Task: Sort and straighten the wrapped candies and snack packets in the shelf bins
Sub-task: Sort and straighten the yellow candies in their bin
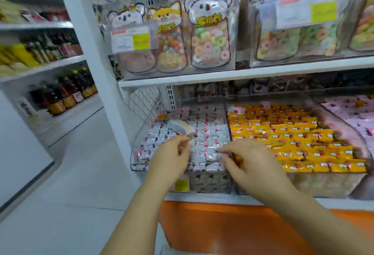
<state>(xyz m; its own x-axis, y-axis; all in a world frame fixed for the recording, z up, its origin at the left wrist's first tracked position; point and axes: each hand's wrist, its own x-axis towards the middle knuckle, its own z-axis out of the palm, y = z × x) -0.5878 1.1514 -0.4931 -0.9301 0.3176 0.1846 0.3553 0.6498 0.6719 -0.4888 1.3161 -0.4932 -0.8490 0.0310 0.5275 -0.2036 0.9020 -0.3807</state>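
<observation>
A clear plastic bin on the lower shelf holds rows of white wrapped candies. A pale yellow-and-white packet lies on top of them. My left hand hovers over the bin's front left with its fingers curled loosely near that packet. My right hand reaches over the divider between the white bin and the bin of orange wrapped candies, pinching an orange candy at the front. Blur hides the finger details. Pink wrapped candies fill the bin at the far right.
The shelf above carries clear animal-shaped pouches of ring gummies behind price tags. A white upright post stands left of the bins. Bottles line shelves at far left. An orange panel runs below the bins.
</observation>
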